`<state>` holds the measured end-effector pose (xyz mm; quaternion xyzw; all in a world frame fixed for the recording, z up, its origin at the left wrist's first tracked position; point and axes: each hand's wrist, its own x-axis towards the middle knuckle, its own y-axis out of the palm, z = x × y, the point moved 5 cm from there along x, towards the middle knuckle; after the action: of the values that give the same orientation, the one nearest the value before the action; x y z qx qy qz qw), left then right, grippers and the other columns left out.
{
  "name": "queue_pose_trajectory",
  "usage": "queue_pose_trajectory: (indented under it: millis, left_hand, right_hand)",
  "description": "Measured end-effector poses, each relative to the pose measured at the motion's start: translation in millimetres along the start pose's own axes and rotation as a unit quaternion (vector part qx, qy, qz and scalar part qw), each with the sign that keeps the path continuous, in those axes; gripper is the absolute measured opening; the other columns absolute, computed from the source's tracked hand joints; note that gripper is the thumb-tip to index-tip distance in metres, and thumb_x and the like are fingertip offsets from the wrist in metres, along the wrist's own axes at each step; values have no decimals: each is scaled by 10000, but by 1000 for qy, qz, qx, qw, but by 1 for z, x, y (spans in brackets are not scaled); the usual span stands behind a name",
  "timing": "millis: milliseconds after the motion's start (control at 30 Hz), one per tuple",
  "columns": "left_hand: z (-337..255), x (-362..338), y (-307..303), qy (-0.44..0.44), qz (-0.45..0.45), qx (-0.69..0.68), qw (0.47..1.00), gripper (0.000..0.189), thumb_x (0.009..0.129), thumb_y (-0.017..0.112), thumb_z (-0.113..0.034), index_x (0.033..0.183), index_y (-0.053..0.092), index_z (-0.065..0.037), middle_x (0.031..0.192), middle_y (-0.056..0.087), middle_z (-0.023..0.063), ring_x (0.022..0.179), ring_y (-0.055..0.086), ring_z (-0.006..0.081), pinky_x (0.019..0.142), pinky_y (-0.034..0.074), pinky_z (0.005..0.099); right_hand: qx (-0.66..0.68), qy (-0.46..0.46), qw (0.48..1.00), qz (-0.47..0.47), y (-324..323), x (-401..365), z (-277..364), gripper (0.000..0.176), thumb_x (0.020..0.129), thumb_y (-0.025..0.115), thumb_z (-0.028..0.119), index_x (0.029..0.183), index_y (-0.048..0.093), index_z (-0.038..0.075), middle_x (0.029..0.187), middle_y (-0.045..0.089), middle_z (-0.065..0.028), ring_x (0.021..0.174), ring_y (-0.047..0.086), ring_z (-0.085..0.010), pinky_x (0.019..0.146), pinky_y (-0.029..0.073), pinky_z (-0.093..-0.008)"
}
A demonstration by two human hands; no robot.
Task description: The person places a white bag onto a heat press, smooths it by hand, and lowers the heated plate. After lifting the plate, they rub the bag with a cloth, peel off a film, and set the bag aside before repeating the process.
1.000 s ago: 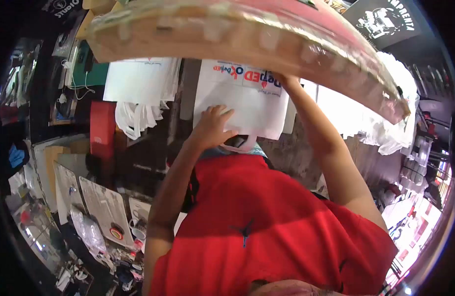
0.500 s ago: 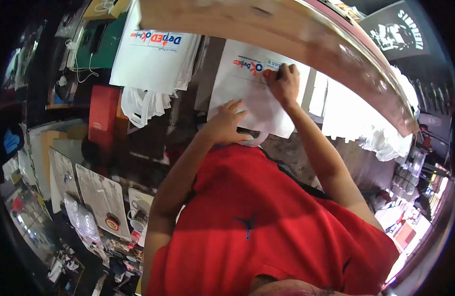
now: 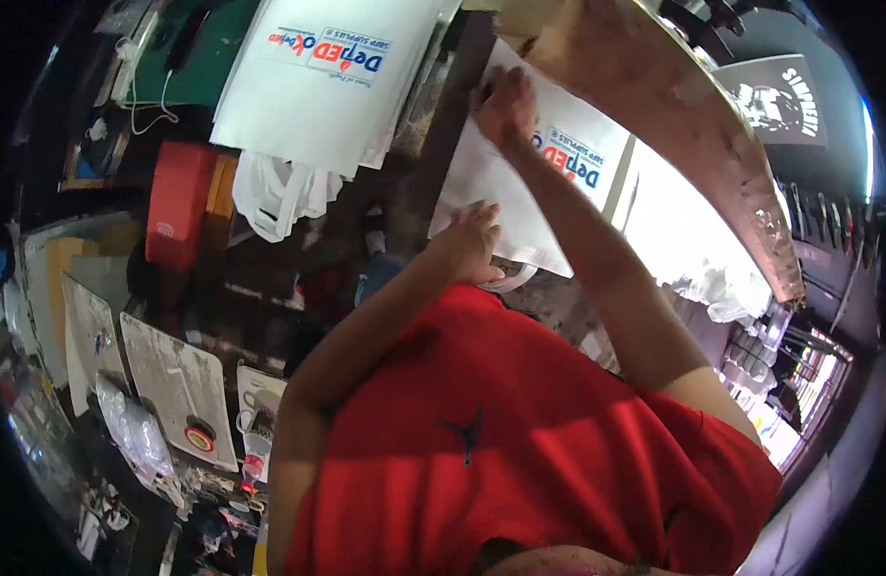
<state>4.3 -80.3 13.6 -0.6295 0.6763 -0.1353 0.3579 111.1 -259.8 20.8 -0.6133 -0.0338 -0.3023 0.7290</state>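
A white bag (image 3: 521, 216) with blue and red print lies tilted on the dark work surface, its handle toward the red shirt. My left hand (image 3: 470, 245) rests on its lower left part, fingers apart. Near the bag's upper left edge is my right hand (image 3: 505, 106), its fingers curled down against the bag; whatever they hold is hidden. My right forearm crosses the bag and covers part of the print. To the left is a stack of similar printed white bags (image 3: 313, 106), handles hanging toward me.
A curved wooden beam (image 3: 673, 101) runs above the bag to the right. White bags (image 3: 678, 226) lie in bright light at the right. A red box (image 3: 179, 206) stands left of the stack. Two worn boards (image 3: 179, 374) and a roll of tape (image 3: 200, 439) are at the lower left.
My right hand has moved left and up across the bag, uncovering print at the right. My left hand stays on the bag's lower left. The view has shifted.
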Motion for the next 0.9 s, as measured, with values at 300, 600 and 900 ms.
queue_pose_trajectory:
  millis: [300,600,900]
  left_hand:
    - [-6,5,-7,-12,-36,8,999,761,832,752,-399,1381,500,64,1562,405,190,1474,352,310,1217,246,554]
    - [-9,7,-4,-19,-53,124,991,786,821,763,-419,1410,482,19,1527,460,139,1441,403,287,1208,208,615]
    - [-21,10,-11,-59,-20,160,985,775,832,748,-418,1423,474,1,1530,461,136,1453,393,260,1149,235,708]
  right_hand:
    - [-9,70,997,-34,-69,-42,-97,235,846,590,204,768,704,14,780,685,-236,773,676,-407,705,526,-494]
    - [33,317,945,78,-79,-71,-145,205,828,616,141,969,698,16,888,713,-219,845,697,-361,754,547,-465]
    - [110,80,990,-44,-22,-63,-28,339,798,728,307,996,615,55,1031,606,-200,948,616,-431,818,522,-542]
